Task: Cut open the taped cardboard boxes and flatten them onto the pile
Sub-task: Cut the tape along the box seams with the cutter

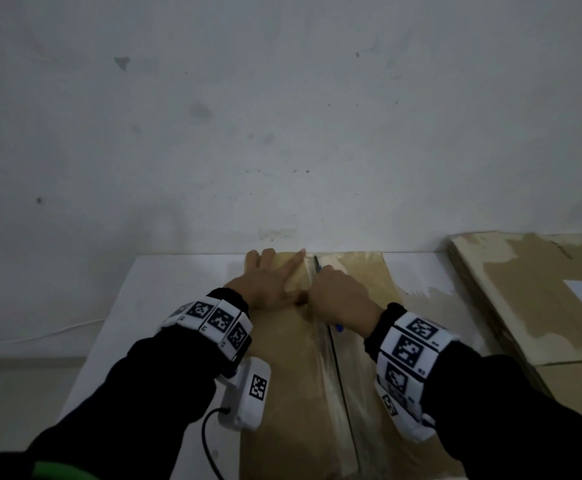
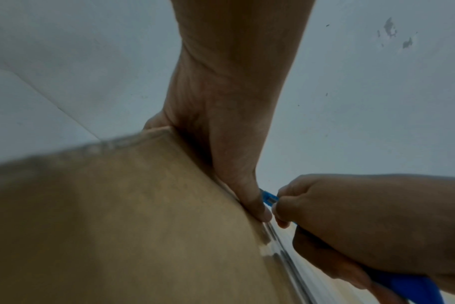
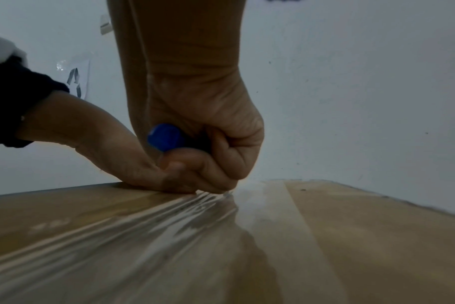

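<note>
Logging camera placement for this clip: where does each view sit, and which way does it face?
Head: worn high, looks forward and down at the brown taped cardboard box; both sleeves, left hand, right hand.
Left wrist: looks along the flat left hand on the box.
Right wrist: looks along the right hand gripping the blue-handled cutter.
All views share both hands and the box.

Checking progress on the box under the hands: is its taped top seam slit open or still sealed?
Partly slit: the box shows a dark open seam nearer the person, while the right hand grips the blue cutter.
</note>
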The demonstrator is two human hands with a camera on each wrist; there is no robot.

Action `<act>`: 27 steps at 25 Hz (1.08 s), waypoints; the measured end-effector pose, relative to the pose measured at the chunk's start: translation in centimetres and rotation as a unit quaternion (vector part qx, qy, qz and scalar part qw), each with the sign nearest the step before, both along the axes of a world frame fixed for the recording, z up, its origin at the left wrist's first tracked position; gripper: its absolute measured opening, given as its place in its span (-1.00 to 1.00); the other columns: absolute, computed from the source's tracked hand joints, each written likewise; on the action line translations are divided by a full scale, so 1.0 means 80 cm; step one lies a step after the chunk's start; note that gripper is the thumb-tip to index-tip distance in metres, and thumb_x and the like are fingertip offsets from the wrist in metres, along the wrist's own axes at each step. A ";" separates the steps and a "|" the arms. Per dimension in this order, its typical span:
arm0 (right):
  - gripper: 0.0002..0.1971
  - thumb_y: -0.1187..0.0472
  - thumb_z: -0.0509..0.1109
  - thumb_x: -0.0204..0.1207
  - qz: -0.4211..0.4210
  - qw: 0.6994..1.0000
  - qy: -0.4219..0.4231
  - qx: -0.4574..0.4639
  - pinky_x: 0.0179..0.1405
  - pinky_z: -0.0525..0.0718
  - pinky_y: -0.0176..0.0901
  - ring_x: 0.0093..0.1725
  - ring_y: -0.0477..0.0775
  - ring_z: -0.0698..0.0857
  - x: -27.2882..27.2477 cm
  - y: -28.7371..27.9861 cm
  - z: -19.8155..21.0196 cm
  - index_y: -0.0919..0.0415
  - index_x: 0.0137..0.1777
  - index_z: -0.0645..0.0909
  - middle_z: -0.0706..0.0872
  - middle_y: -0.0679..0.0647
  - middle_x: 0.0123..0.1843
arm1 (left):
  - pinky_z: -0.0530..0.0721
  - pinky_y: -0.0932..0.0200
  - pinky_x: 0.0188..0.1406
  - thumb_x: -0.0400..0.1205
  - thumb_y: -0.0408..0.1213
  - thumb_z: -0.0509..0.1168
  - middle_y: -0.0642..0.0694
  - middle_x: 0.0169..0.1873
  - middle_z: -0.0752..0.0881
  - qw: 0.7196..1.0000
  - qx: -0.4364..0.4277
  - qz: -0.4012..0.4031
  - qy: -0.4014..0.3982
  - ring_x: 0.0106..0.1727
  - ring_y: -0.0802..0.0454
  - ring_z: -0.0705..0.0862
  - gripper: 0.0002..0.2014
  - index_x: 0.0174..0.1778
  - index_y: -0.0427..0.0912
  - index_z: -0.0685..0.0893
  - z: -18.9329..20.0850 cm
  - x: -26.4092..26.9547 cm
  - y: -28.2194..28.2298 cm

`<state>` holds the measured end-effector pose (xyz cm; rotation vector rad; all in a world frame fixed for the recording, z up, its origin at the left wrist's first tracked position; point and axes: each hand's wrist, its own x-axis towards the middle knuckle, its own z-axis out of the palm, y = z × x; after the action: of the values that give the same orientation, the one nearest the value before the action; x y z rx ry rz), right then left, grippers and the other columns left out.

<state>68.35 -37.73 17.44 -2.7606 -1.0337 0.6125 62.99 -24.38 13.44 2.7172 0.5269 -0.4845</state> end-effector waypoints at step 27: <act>-0.85 0.37 0.10 0.64 0.083 0.982 0.086 -0.146 -0.24 0.54 -0.13 -0.22 0.03 0.51 -0.072 -0.097 0.033 0.34 0.01 0.51 0.61 0.28 0.19 | -0.01 -0.49 0.50 0.49 0.48 0.01 -0.10 0.64 -0.28 1.000 -0.005 0.006 0.022 0.62 -0.31 -0.31 -0.18 0.56 0.43 -0.31 0.015 -0.008 -0.005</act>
<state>62.63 -45.53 20.09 -2.8114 -1.2288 1.0858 62.36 -24.76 14.60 2.6982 0.5499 -0.5441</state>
